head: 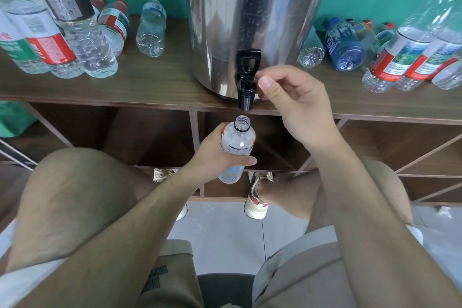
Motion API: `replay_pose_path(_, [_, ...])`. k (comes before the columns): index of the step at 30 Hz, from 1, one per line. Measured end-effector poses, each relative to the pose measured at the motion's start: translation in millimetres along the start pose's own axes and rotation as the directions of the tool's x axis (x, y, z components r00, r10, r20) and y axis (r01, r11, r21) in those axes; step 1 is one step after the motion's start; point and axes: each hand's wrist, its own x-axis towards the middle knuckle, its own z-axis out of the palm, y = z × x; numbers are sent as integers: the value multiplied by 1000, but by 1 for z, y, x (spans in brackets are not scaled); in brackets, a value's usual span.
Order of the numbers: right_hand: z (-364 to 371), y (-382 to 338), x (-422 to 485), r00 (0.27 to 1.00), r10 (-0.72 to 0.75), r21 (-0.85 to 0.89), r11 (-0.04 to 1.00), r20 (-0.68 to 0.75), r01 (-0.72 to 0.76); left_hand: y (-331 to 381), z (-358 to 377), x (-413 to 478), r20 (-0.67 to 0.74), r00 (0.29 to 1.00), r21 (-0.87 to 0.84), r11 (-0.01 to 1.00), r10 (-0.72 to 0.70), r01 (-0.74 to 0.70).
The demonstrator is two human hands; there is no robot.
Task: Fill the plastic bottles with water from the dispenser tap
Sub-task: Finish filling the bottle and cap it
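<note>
A steel water dispenser stands on a wooden shelf top, its black tap hanging over the front edge. My left hand grips an uncapped clear plastic bottle, held upright with its mouth just below the tap spout. No water stream shows. My right hand is beside the tap on its right, fingers curled loosely, thumb tip close to the lever; whether it touches is unclear.
Several capped, filled bottles stand at the shelf's left. Empty bottles lie on their sides behind, and more bottles crowd the right. Open cubbies sit under the shelf. My knees flank the hands.
</note>
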Motion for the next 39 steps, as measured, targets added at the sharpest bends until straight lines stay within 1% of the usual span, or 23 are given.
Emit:
replay_pose_path(3, [-7, 5, -8, 997, 67, 20, 997, 41, -68, 0, -1, -1, -2, 1000, -20, 1000, -3, 2])
replay_pose_path(5, [-11, 7, -10, 994, 88, -44, 995, 67, -85, 0, -2, -1, 1, 1000, -42, 999, -5, 5])
replay_pose_path(7, [-15, 10, -10, 992, 108, -154, 983, 68, -97, -1, -3, -1, 2, 1000, -45, 999, -6, 6])
replay_pose_path(8, [-18, 12, -9, 991, 121, -214, 971, 49, -108, -2, -4, -1, 1, 1000, -46, 999, -7, 7])
replay_pose_path(10, [-26, 19, -8, 988, 145, -320, 935, -49, -153, -2, -4, -1, -1, 1000, -58, 998, -8, 8])
replay_pose_path(13, [-38, 29, -4, 946, 174, -444, 850, -275, -285, -1, -4, 1, 3, 1000, -58, 998, -1, 1])
replay_pose_path(15, [-44, 35, -3, 906, 201, -519, 764, -372, -382, 0, -3, 1, 3, 1000, -64, 998, 0, 0])
replay_pose_path(17, [-47, 41, -2, 884, 233, -587, 675, -406, -447, 1, -3, 1, 5, 1000, -68, 998, -1, 1])
replay_pose_path(20, [-45, 46, 3, 872, 313, -663, 567, -376, -489, -1, -3, 1, 10, 1000, -67, 998, 1, -1])
replay_pose_path(22, [-44, 50, 7, 867, 355, -692, 527, -350, -494, -2, -3, 1, 8, 1000, -66, 998, -6, 6])
replay_pose_path(24, [-43, 53, 9, 878, 351, -698, 538, -325, -473, -1, -3, 1, 5, 1000, -53, 999, -11, 11])
replay_pose_path(27, [-42, 56, 9, 911, 303, -679, 609, -279, -410, 2, -3, 0, 5, 1000, -26, 1000, -10, 10])
replay_pose_path(29, [-42, 51, 7, 927, 277, -639, 672, -253, -375, 2, -3, -1, 2, 1000, -33, 999, -9, 9])
replay_pose_path(30, [-42, 46, 5, 936, 273, -595, 722, -225, -353, 2, -4, -1, 0, 1000, -43, 999, -9, 9])
replay_pose_path(32, [-43, 37, 1, 942, 324, -451, 830, -89, -328, 2, -4, -2, 0, 1000, -64, 998, -10, 10])
replay_pose_path(33, [-42, 33, -1, 929, 371, -385, 858, 6, -340, 3, -4, -2, 2, 1000, -70, 997, -12, 12])
replay_pose_path(35, [-37, 27, -5, 886, 433, -335, 870, 165, -362, 4, -3, -2, 8, 1000, -76, 997, -15, 15])
replay_pose_path(37, [-27, 24, -6, 866, 440, -313, 878, 238, -361, 6, -3, -3, 17, 1000, -71, 997, -14, 15])
replay_pose_path(39, [-17, 23, -6, 859, 437, -298, 885, 265, -358, 5, -3, -4, 28, 999, -59, 998, -15, 17])
